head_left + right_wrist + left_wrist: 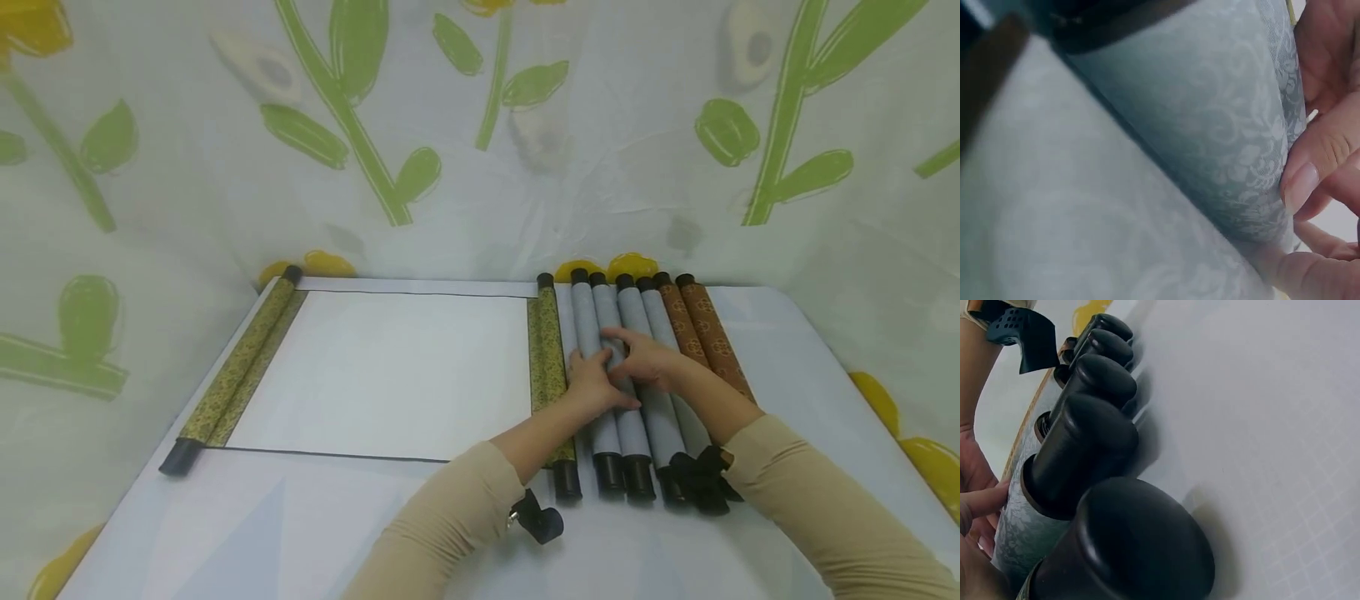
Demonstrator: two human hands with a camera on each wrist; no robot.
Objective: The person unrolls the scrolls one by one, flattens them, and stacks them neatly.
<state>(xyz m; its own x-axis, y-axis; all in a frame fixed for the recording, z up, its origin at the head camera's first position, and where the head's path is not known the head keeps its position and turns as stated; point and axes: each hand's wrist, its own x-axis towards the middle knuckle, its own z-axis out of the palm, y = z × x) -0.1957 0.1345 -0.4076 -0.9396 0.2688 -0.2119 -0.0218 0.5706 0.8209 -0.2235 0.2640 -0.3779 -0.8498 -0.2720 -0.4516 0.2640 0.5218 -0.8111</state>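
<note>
Side by side on the right half of the table lie several pale grey-blue scroll rollers with a floral pattern (pixel 1210 119) and black end knobs (pixel 1091 434). My left hand (pixel 597 389) grips the leftmost grey scroll (pixel 584 312), its fingers on the left side and its thumb reaching across to the right. Close beside it, my right hand (pixel 651 360) pinches the adjoining grey roller (pixel 606 310) between fingers and thumb. In the right wrist view, a thumb presses on the patterned cloth. Some fingertips are hidden between the rollers.
A scroll with gold-green patterned rollers (pixel 242 367) lies unrolled on the left, its white paper (pixel 390 367) facing up. Brown patterned rollers (pixel 712 333) lie right of the grey ones. Behind the white table (pixel 337 517) hangs a leaf-printed cloth (pixel 480 200).
</note>
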